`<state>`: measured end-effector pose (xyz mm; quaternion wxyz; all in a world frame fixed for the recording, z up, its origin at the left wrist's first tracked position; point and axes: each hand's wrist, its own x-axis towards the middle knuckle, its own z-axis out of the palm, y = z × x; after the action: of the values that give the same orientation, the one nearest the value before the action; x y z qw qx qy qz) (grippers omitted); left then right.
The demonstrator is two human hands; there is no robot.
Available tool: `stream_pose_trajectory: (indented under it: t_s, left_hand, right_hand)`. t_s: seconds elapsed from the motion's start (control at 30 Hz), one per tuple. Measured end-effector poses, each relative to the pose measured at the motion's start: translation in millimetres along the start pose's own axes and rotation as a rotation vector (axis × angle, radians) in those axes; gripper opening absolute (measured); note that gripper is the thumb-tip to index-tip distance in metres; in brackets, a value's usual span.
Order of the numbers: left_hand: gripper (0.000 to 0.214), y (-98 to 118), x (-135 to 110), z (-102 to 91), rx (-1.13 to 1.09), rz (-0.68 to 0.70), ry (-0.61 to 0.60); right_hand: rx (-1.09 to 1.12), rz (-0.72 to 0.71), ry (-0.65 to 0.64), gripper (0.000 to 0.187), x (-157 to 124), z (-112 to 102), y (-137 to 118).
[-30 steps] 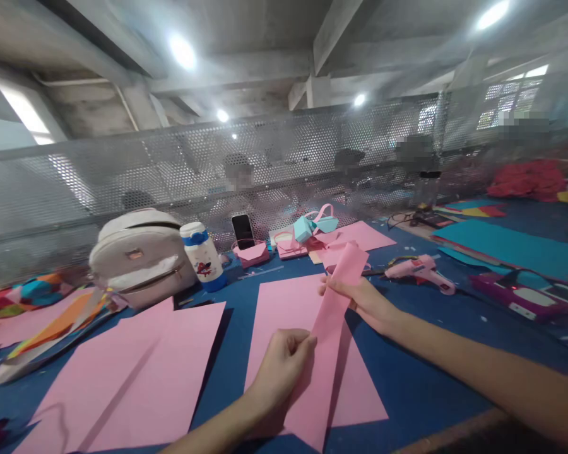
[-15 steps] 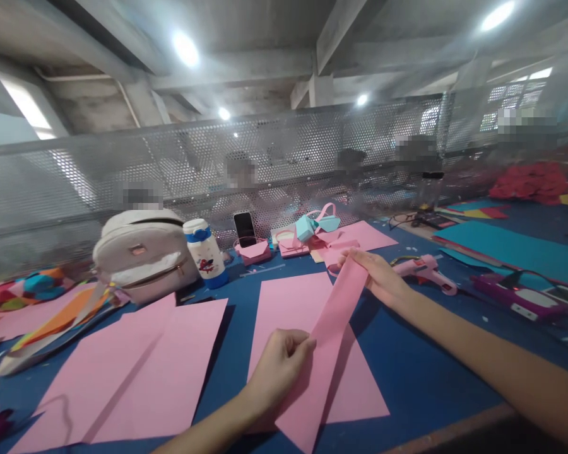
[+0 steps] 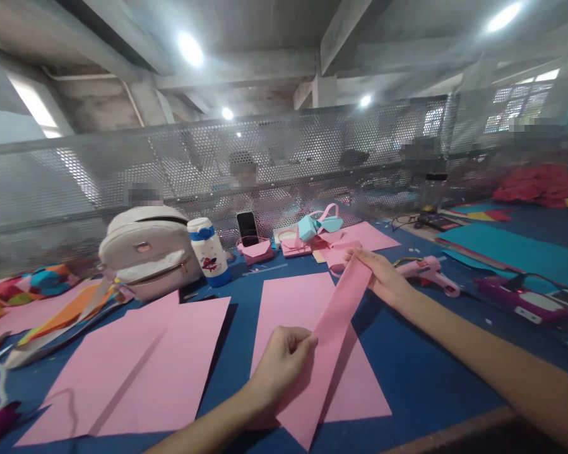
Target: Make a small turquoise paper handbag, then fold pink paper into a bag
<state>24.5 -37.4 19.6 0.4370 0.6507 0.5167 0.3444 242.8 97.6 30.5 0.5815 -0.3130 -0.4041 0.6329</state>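
A long folded strip of pink paper [image 3: 335, 343] slants between my two hands above the blue table. My left hand [image 3: 284, 362] pinches its left edge about midway along. At the far top end, my right hand [image 3: 376, 274] grips the strip, with the thumb and fingers closed on it. Beneath the strip lies a flat pink sheet [image 3: 291, 302], partly covered by it and by my left hand. More pink sheets [image 3: 170, 359] overlap on the table to the left.
A pale backpack [image 3: 146, 252] and a white-and-blue bottle [image 3: 209, 252] stand at the back left. A phone [image 3: 247, 228] leans behind a small pink paper box [image 3: 257, 250]. A pink glue gun [image 3: 428, 272], purple device [image 3: 525, 299] and blue sheets [image 3: 515, 249] lie right. A perforated metal screen [image 3: 274, 164] runs behind.
The whole view has shifted very slightly, with things appearing a little further right. Both hands keep the same hold on the pink strip.
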Motion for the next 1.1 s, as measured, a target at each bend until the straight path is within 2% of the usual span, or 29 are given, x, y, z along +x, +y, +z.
stream_pose_trajectory:
  t_s: [0.27,0.47,0.67,0.73,0.9,1.03,1.1]
  left_hand:
    - [0.039,-7.1,3.1,-2.7,-0.014,0.011,0.002]
    - [0.044,-9.4,9.5,-8.9,-0.092,0.025,0.072]
    - [0.039,-8.8,13.7,-14.6,-0.213,0.022,0.117]
    - [0.043,-9.1,13.8,-15.4,-0.238,0.03,0.134]
    - [0.062,-10.4,12.5,-16.8,-0.239,0.075,0.169]
    - [0.052,-10.9,12.5,-16.1,-0.225,0.12,0.171]
    - [0.047,-11.4,13.0,-14.9,-0.232,0.134,0.167]
  right_hand:
    - [0.083,0.163,-0.008,0.02,-6.4,9.8,10.5]
    - [0.134,0.322,-0.104,0.023,-13.3,13.4,18.3]
    - [0.15,0.31,-0.202,0.022,-11.4,12.5,20.1]
    - [0.104,0.291,-0.246,0.023,-13.7,13.4,22.3]
    - [-0.08,0.319,-0.407,0.04,-26.9,19.7,37.1]
    - [-0.215,0.322,-0.59,0.046,-32.1,21.1,46.5]
    - [-0.264,0.292,-0.638,0.047,-32.4,20.7,47.6]
